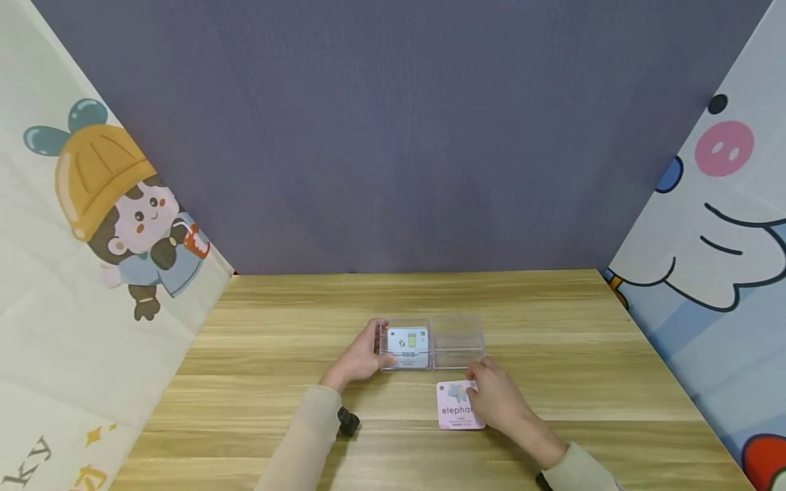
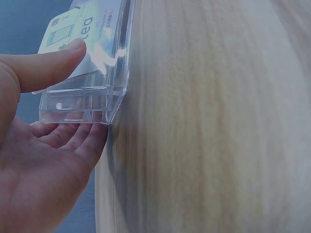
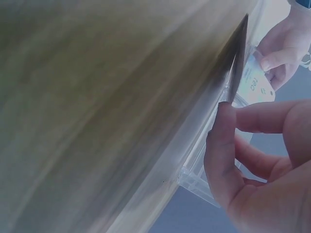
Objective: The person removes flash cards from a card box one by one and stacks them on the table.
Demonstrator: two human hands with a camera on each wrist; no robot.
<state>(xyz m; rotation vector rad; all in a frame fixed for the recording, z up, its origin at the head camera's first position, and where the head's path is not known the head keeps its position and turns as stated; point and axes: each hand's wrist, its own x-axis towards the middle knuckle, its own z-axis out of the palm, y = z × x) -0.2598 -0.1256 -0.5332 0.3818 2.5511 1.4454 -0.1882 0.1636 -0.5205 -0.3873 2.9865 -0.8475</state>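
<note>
A clear plastic two-compartment card box (image 1: 457, 335) lies on the table. Its left compartment holds a white card marked "tea" (image 1: 408, 341); nothing shows inside the right one. My left hand (image 1: 361, 353) grips the box's left end, the thumb (image 2: 63, 58) over the front and the fingers (image 2: 90, 141) behind and under the end wall. Just in front of the right compartment, my right hand (image 1: 500, 399) pinches a pink "elephant" card (image 1: 457, 409) by its right edge between thumb and fingers. In the right wrist view this card (image 3: 238, 63) appears nearly edge-on.
The wood-grain table (image 1: 295, 307) ends at a grey-purple panel (image 1: 405, 150) at the back. Printed cartoon sheets flank it, one with a child in a yellow hat (image 1: 104, 177) on the left, one with a pink-nosed figure (image 1: 724, 148) on the right.
</note>
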